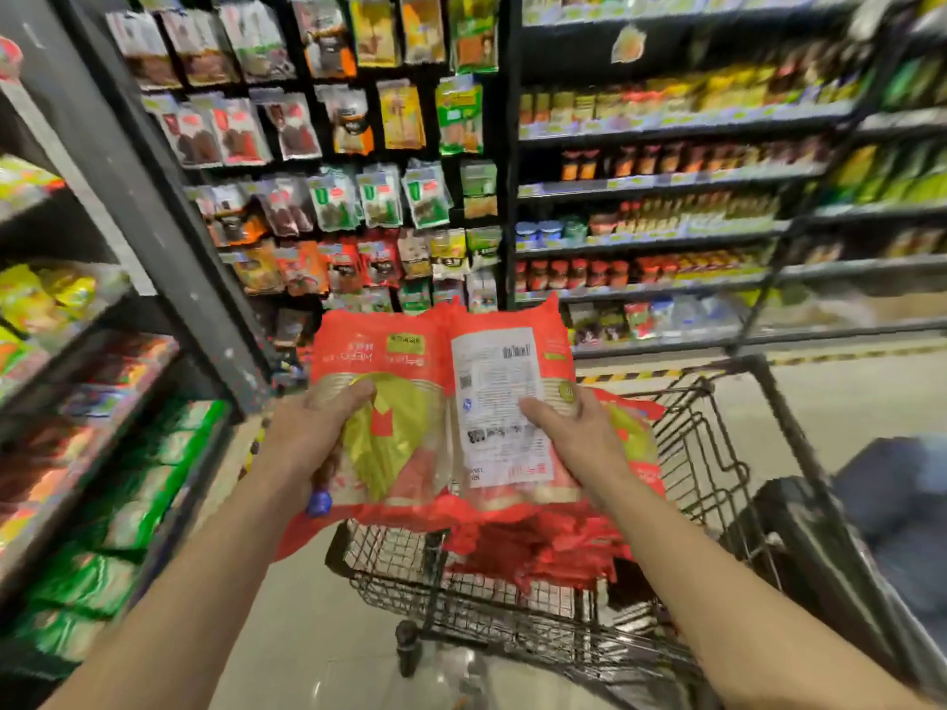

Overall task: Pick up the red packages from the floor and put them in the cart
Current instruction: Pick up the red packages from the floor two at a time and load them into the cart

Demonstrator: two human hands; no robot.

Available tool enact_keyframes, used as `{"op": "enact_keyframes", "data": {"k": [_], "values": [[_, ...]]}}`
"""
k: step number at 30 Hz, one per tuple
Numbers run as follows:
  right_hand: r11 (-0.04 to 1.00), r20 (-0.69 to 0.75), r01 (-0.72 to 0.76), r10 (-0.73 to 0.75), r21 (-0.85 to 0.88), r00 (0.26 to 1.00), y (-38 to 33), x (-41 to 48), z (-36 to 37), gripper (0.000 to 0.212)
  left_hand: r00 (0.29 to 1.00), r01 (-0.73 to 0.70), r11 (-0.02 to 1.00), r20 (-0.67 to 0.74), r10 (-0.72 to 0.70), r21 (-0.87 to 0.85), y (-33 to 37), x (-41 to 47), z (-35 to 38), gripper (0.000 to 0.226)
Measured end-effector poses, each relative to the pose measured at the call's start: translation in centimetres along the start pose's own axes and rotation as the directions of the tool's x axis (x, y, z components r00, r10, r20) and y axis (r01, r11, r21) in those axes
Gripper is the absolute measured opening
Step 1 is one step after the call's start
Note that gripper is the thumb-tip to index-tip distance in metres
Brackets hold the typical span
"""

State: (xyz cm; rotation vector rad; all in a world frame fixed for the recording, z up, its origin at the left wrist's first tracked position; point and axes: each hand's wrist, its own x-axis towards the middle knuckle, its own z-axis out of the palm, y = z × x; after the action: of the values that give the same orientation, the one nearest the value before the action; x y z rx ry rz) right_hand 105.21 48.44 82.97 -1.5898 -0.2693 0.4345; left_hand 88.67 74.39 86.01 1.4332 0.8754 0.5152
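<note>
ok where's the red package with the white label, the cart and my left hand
red package with the white label [499,381]: head view, on its white label
shopping cart [793,443]: head view, on its dark right rim bar
left hand [315,427]: head view, back of the hand

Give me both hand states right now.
Left hand: holding the left red package, thumb on top.
Right hand: holding the right red package, thumb on top.

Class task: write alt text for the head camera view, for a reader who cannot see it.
The left hand grips one red package and the right hand grips a second red package, white label up, above a wire shopping cart. More red packages lie in the cart, with stocked shelves behind.
</note>
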Motion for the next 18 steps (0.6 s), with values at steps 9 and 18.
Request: {"op": "enact_keyframes", "data": {"k": [9,18], "values": [[0.998,-0.299,-0.023,0.040,0.062,0.954,1.5,0.2,-7.4,0.050,0.941,-0.010,0.999,0.338,-0.008,0.050,-0.1,6.2,9.3,0.050],[0.982,-0.381,-0.093,0.150,0.165,0.912,4.8,1.7,-13.0,0.036,0.899,0.042,0.989,0.427,-0.098,0.139,-2.3,8.0,16.7,0.028]]}}
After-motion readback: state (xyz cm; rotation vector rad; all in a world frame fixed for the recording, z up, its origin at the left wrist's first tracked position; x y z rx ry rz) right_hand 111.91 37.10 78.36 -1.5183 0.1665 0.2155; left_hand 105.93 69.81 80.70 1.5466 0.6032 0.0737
